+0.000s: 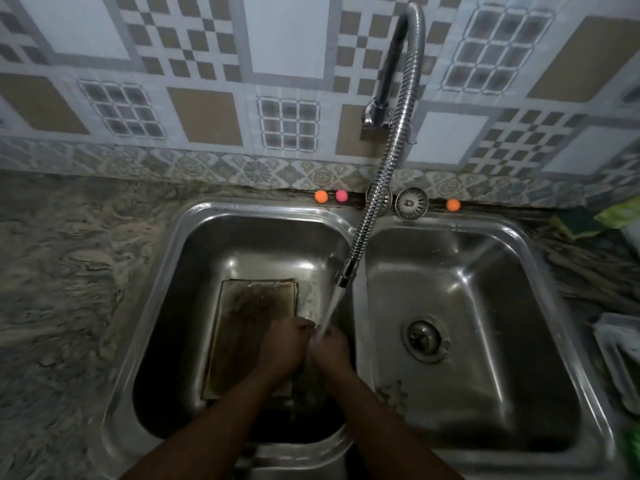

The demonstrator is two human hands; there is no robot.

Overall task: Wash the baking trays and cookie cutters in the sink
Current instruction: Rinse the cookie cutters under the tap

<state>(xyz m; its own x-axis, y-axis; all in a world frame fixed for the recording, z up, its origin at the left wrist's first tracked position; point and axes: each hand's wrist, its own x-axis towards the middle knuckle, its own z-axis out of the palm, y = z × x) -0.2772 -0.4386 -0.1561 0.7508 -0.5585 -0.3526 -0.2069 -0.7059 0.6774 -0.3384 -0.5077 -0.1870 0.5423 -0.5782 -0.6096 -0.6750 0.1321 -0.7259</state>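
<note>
A stained rectangular baking tray [242,327] lies flat in the left basin [194,271] of a steel double sink. My left hand [284,344] and my right hand [330,346] are close together over the tray's right edge, under the running stream from the flexible tap [367,230]. The fingers of both hands curl inward toward each other. Whether a small item sits between them is hidden by the water and the dim light. No cookie cutter can be made out.
The right basin [485,393] holds only its drain [424,336]. A loose strainer [411,203] and small orange and pink balls [321,196] sit on the back ledge. A green sponge [576,223] lies at the right, with a white tray [620,351] on the right counter.
</note>
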